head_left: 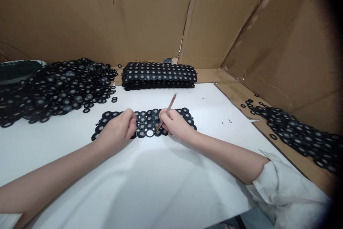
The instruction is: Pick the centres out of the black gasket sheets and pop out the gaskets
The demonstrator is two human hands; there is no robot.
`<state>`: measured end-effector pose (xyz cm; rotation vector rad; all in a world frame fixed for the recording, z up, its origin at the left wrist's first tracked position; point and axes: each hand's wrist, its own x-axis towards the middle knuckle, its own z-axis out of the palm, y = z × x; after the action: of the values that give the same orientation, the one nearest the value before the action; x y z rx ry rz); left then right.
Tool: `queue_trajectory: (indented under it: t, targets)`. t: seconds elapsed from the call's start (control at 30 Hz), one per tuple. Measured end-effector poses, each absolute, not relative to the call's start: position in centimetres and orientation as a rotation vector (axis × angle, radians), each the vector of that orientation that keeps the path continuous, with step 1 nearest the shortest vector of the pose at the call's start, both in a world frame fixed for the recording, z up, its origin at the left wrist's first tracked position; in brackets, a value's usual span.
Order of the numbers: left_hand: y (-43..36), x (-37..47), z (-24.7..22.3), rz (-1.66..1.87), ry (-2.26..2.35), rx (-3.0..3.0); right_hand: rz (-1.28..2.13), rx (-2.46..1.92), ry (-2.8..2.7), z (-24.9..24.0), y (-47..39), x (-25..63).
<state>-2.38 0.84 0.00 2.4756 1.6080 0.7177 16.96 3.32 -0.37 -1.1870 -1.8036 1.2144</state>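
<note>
A flat sheet of joined black rings [142, 126] lies on the white table, most of its openings filled with grey centres. In the front row, one opening shows white. My right hand [173, 123] is closed around a slim, pen-like tool with a reddish-brown, see-through shaft [170, 103]. The tool slants down to the left, its lower tip beside the white opening. My left hand [119, 127] rests over the left part of the sheet with its fingers curled in; whatever is between them is hidden. Both hands cover parts of the sheet.
A big heap of loose black rings [64, 86] spreads at the left by a bowl [40, 63]. Stacked ring sheets [159, 73] stand at the back. More black pieces [300, 132] lie along the right on cardboard. Cardboard walls [150, 14] enclose the white table [150, 186].
</note>
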Motion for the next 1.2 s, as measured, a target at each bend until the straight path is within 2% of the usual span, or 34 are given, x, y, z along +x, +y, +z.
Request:
queue_trajectory:
  t: [0.3, 0.6, 0.9, 1.2]
  targets:
    - [1.0, -2.7, 0.4, 1.07, 1.637, 2.246, 1.266, -1.161, -1.753, -0.4, 3.2, 17.0]
    - [-0.2, -1.7, 0.5, 0.7, 1.472, 2.278, 1.258, -1.139, -1.75, -0.5, 3.2, 17.1]
    - [0.4, -3.0, -0.1, 0.574, 1.219, 2.614, 1.276, -1.148, -1.759, -0.4, 3.4, 17.3]
    - [1.3, -3.9, -0.4, 0.659, 1.097, 2.495, 1.3, -1.171, -1.749, -0.4, 3.4, 17.3]
